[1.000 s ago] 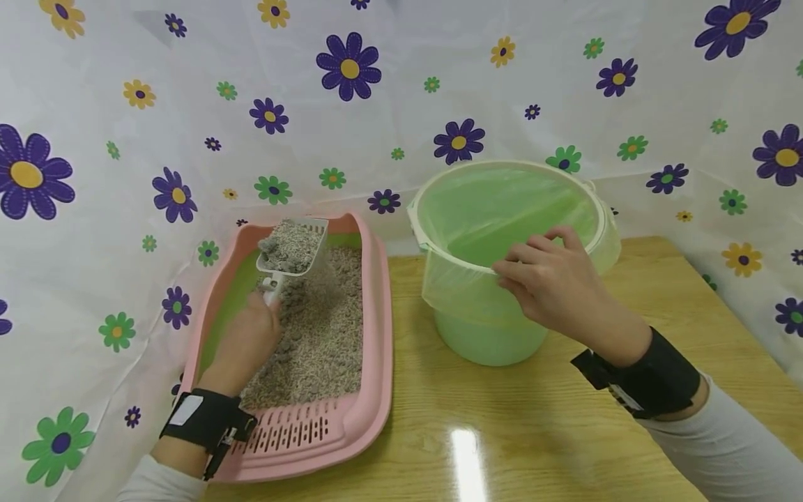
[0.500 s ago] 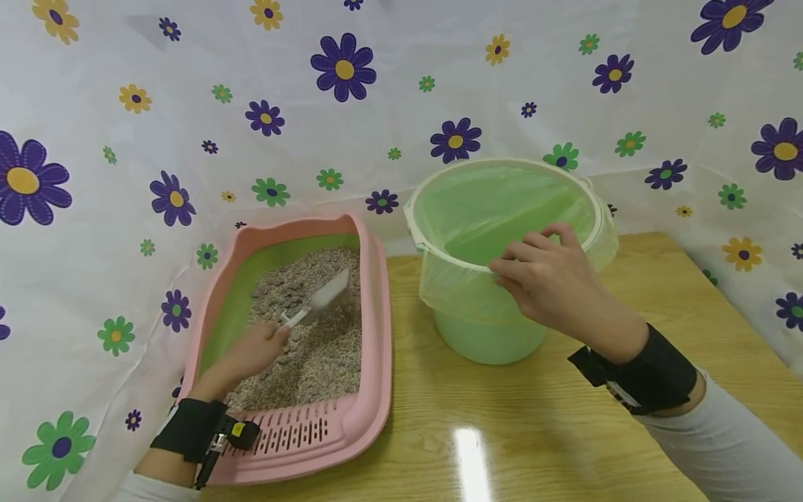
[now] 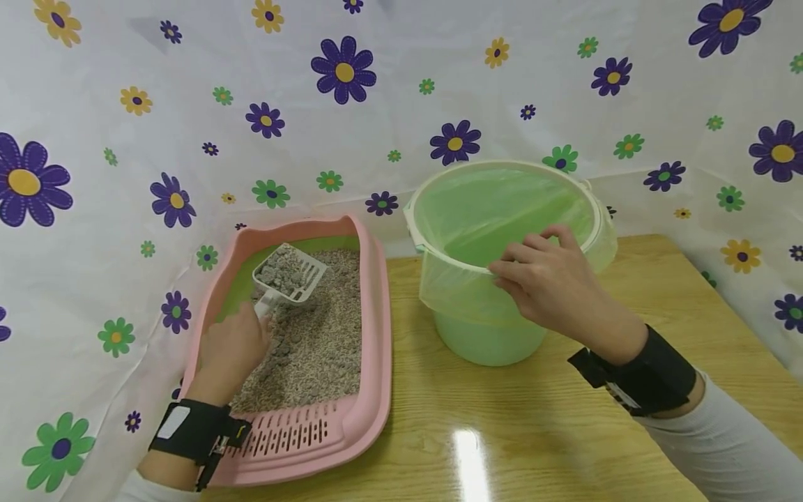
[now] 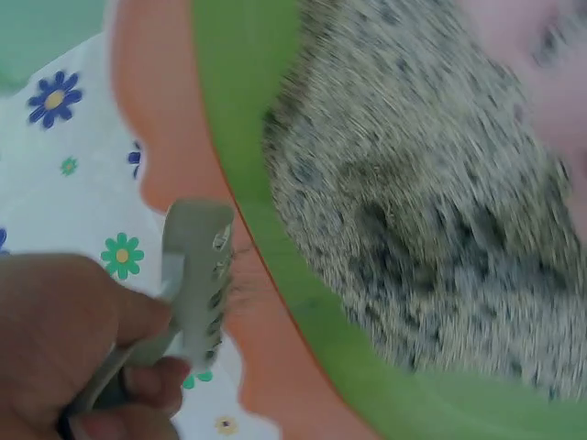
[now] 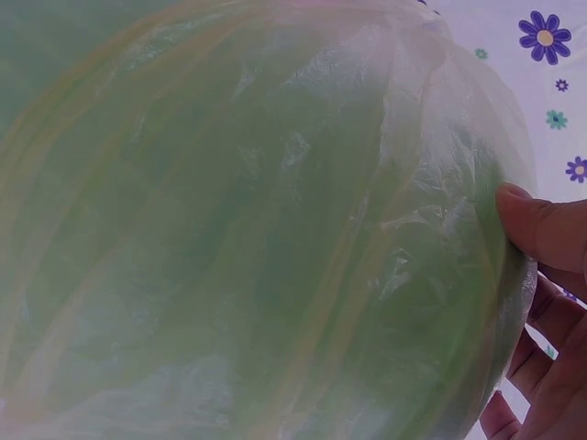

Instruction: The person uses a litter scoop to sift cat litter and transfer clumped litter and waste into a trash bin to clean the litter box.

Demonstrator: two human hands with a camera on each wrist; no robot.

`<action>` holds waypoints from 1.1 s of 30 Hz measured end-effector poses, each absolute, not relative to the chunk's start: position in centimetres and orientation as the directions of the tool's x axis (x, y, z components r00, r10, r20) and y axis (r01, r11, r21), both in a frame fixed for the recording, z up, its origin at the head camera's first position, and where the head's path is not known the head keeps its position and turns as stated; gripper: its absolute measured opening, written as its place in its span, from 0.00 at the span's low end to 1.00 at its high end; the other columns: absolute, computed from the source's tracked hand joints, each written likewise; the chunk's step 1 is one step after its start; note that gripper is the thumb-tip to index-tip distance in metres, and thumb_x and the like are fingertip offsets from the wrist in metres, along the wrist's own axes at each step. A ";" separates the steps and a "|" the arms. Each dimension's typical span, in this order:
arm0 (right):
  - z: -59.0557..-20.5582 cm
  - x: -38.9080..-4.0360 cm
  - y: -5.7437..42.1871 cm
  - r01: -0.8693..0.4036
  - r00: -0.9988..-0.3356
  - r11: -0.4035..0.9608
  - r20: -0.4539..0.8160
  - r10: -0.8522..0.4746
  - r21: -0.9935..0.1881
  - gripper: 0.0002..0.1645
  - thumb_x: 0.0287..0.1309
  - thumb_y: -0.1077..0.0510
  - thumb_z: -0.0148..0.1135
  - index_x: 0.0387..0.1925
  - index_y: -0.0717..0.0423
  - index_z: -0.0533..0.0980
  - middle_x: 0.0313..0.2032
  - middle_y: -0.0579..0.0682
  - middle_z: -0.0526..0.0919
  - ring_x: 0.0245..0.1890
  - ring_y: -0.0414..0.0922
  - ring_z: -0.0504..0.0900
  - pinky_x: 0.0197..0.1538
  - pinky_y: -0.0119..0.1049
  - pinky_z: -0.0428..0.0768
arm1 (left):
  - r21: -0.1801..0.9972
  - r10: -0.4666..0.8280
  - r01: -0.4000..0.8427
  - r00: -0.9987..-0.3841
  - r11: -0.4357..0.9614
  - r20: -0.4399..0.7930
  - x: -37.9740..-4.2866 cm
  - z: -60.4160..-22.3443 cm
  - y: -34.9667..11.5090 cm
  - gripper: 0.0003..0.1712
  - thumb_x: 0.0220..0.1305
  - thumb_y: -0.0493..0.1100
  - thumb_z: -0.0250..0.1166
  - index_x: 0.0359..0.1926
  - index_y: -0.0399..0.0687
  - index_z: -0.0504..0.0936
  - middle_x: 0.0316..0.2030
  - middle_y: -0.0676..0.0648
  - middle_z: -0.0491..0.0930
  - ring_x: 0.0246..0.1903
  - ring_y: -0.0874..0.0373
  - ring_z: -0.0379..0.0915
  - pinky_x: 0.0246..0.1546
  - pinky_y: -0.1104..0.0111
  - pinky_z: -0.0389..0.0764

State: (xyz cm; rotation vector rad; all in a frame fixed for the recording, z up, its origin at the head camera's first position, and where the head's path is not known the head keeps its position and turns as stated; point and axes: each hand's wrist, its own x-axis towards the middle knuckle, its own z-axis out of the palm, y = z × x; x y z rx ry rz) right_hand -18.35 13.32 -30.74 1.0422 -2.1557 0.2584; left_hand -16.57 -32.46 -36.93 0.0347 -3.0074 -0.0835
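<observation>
My left hand point(image 3: 232, 345) grips the handle of a white slotted litter scoop point(image 3: 309, 275), which carries grey clumps and loose grains over the back of the litter box. In the left wrist view the scoop point(image 4: 194, 284) shows edge-on beside the fingers. The pink litter box point(image 3: 380, 335) has a green inner wall and holds tan litter point(image 3: 326, 355) with dark grey clumps. A pale green bucket point(image 3: 492, 341) stands to its right, lined with a thin translucent plastic bag point(image 3: 458, 296) folded over the rim. My right hand point(image 3: 546, 279) holds the bucket's near rim through the bag, thumb outside and fingers inside.
Both containers stand on a wooden table point(image 3: 452, 411) against a white flower-patterned sheet point(image 3: 401, 90). The box's slotted front ledge point(image 3: 295, 429) lies under my left wrist. Bare tabletop shows in front of the bucket.
The scoop dipped into the litter half a second ago and is now back up and level, moved left and away from me, bearing clumps. My right hand stays on the bucket rim.
</observation>
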 end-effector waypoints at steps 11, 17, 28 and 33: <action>-30.7 -18.3 13.3 -0.743 -0.422 0.658 0.675 -0.605 0.125 0.09 0.50 0.63 0.77 0.36 0.54 0.87 0.30 0.49 0.85 0.35 0.52 0.80 0.49 0.55 0.68 | 0.124 -0.007 0.008 -0.994 0.992 0.112 -16.5 -36.7 -32.3 0.18 0.78 0.46 0.53 0.36 0.32 0.70 0.21 0.41 0.68 0.17 0.46 0.68 0.17 0.56 0.70; -30.7 -18.3 13.3 -0.742 -0.424 0.659 0.675 -0.603 0.122 0.08 0.52 0.63 0.76 0.36 0.54 0.87 0.30 0.49 0.85 0.35 0.52 0.79 0.47 0.53 0.66 | 0.601 0.093 -0.040 -0.978 0.798 -0.188 -17.0 -36.3 -33.2 0.26 0.83 0.52 0.43 0.40 0.34 0.74 0.22 0.51 0.62 0.18 0.60 0.55 0.24 0.67 0.66; -30.6 -18.2 13.3 -0.734 -0.439 0.669 0.670 -0.599 0.116 0.08 0.51 0.63 0.76 0.35 0.54 0.87 0.30 0.50 0.86 0.34 0.52 0.79 0.47 0.53 0.65 | 0.448 0.043 -0.013 -0.993 0.894 -0.114 -16.6 -36.0 -33.7 0.25 0.82 0.52 0.47 0.49 0.29 0.72 0.18 0.48 0.63 0.16 0.57 0.58 0.18 0.64 0.64; -30.6 -18.2 13.3 -0.735 -0.444 0.669 0.667 -0.598 0.110 0.07 0.52 0.63 0.76 0.35 0.54 0.88 0.30 0.50 0.86 0.34 0.52 0.79 0.46 0.53 0.65 | 0.059 -0.058 -0.048 -0.983 0.997 0.173 -15.8 -36.3 -33.1 0.20 0.78 0.47 0.53 0.39 0.30 0.68 0.21 0.38 0.70 0.18 0.40 0.70 0.18 0.49 0.70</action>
